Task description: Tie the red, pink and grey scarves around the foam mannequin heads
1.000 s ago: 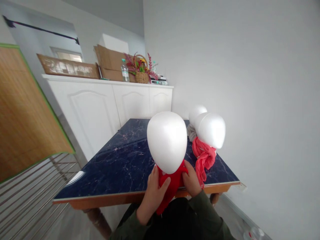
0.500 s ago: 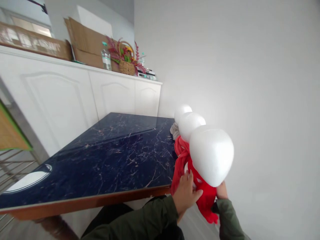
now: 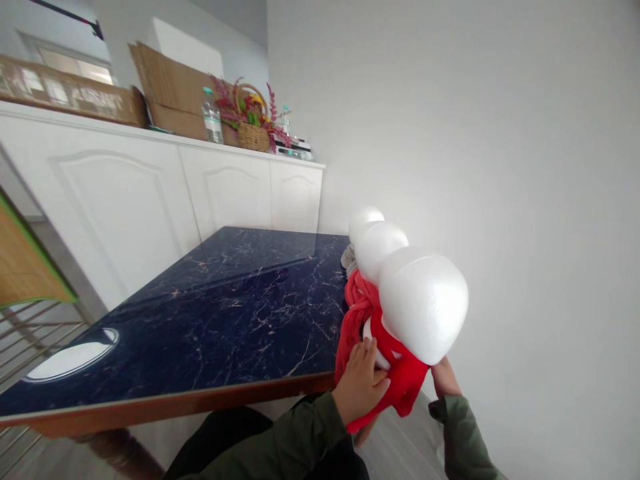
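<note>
Just off the 5 o'clock corner of the worktop (image 3: 200,313), your left grip (image 3: 361,385) clasps the red scarf (image 3: 407,388) against the neck so it cannot slip. The foam head (image 3: 424,303) tilts above it, with your right grip (image 3: 443,377) propping it from beneath; whether that grip is closed I cannot tell.

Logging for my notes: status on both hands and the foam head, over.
Left hand gripping red scarf below foam head. Right hand under it, fingers hidden. Two more heads close behind, at table edge.
</note>
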Demonstrator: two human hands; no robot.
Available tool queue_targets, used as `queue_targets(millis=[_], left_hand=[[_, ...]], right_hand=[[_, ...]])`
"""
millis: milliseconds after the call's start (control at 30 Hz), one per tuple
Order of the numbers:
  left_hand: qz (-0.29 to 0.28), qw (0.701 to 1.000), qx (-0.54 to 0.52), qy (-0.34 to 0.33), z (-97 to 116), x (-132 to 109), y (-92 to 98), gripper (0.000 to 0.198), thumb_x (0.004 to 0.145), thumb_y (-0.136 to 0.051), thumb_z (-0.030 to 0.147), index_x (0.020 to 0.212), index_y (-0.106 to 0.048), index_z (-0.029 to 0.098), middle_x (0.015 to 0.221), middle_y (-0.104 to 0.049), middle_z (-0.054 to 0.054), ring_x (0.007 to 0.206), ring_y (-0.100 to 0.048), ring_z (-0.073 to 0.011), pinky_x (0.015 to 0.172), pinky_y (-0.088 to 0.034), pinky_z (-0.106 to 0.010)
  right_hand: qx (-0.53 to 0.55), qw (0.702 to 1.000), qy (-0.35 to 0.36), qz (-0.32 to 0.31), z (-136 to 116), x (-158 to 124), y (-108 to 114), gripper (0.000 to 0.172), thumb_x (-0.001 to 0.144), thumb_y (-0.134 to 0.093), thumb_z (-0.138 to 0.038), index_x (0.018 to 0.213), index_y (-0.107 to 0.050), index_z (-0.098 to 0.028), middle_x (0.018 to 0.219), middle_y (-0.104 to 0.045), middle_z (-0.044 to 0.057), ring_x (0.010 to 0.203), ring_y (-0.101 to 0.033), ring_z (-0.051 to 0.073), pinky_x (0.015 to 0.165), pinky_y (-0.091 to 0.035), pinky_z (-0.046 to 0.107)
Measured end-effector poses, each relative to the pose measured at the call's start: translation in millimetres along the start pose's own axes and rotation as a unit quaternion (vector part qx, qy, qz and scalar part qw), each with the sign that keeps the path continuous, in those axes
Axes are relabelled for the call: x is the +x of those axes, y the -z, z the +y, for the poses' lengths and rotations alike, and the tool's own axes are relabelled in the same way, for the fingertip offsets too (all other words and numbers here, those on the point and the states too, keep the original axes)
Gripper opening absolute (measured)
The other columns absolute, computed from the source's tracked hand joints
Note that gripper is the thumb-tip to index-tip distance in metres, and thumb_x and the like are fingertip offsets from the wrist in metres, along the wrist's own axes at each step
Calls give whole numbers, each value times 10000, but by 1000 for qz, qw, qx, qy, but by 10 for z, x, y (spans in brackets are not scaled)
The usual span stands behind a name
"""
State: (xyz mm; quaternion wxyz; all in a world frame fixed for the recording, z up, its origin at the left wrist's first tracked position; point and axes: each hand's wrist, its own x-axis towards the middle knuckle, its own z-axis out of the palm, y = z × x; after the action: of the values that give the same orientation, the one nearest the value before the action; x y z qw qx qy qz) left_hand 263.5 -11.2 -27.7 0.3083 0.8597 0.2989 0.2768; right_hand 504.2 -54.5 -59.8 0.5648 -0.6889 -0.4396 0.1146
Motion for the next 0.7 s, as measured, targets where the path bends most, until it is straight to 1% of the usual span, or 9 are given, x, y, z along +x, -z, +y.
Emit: queue_targets(millis=[67, 200, 267, 333, 400, 433, 500, 567, 700], left_hand=[[9, 999, -26, -17, -25, -96, 45, 729, 745, -511, 264, 1391, -214, 103, 1435, -260, -178, 1335, -204, -299, 1086, -201, -502], [57, 997, -55, -25, -75, -349, 307, 580, 790, -486, 256, 1344, -336, 175, 1362, -400, -130, 1272, -344, -250, 1075, -283, -428], [88, 995, -54, -10, -143, -479, 518, 487, 805, -481, 271, 1284, -429, 197, 1302, -475, -113, 1219, -412, -243, 1056, -311, -416], [122, 991, -53, 18, -264, -592, 761, 393, 813, -480, 297, 1194, -523, 212, 1223, -548, -96, 1151, -474, -246, 1031, -333, -420], [158, 984, -55, 57, -435, -678, 1016, 311, 805, -496, 328, 1078, -603, 224, 1117, -611, -82, 1066, -528, -251, 997, -358, -417], [172, 980, -55, 80, -531, -709, 1142, 279, 797, -506, 340, 1020, -631, 228, 1064, -633, -78, 1023, -548, -253, 978, -371, -413], [179, 976, -55, 115, -721, -744, 1377, 234, 781, -523, 353, 925, -662, 232, 973, -656, -71, 949, -572, -255, 935, -396, -401], [155, 978, -55, 127, -883, -744, 1572, 209, 776, -525, 351, 870, -672, 235, 920, -663, -62, 907, -579, -249, 903, -407, -384], [59, 983, -117, 127, -1093, -699, 1791, 226, 782, -511, 323, 920, -646, 205, 902, -654, -47, 840, -586, -203, 783, -458, -322]], right_hand=[[62, 996, -42, -45, 7, -105, 51, 307, 707, -543, -402, 840, -658, -150, 766, -682, 93, 646, -611, 235, 609, -506, 382], [134, 989, -46, -46, 42, -349, 95, 410, 701, -594, -384, 1066, -593, -198, 1089, -630, 99, 1020, -568, 272, 845, -461, 404], [108, 993, -46, 17, 55, -505, 75, 476, 710, -579, -409, 1139, -542, -207, 1211, -553, 108, 1139, -489, 291, 912, -416, 439], [45, 988, -33, 142, 28, -702, 10, 494, 734, -547, -420, 1171, -499, -195, 1252, -501, 129, 1144, -474, 308, 908, -406, 477], [-24, 971, 19, 236, -84, -922, -132, 404, 760, -529, -394, 1100, -517, -176, 1152, -538, 143, 1059, -518, 306, 873, -417, 490], [-46, 970, 59, 232, -184, -1027, -245, 319, 773, -522, -369, 1026, -539, -175, 1063, -570, 135, 998, -543, 294, 850, -430, 480], [-60, 981, 146, 110, -472, -1186, -569, 167, 800, -501, -310, 899, -565, -190, 926, -601, 104, 919, -568, 260, 821, -453, 445], [-47, 973, 213, -80, -838, -1239, -1017, 161, 824, -462, -242, 922, -586, -212, 970, -616, 88, 963, -567, 230, 852, -459, 411], [-23, 933, 266, -241, -1478, -1074, -2013, 383, 804, -416, -142, 1161, -532, -213, 1220, -543, 82, 1170, -470, 195, 1004, -376, 411]])
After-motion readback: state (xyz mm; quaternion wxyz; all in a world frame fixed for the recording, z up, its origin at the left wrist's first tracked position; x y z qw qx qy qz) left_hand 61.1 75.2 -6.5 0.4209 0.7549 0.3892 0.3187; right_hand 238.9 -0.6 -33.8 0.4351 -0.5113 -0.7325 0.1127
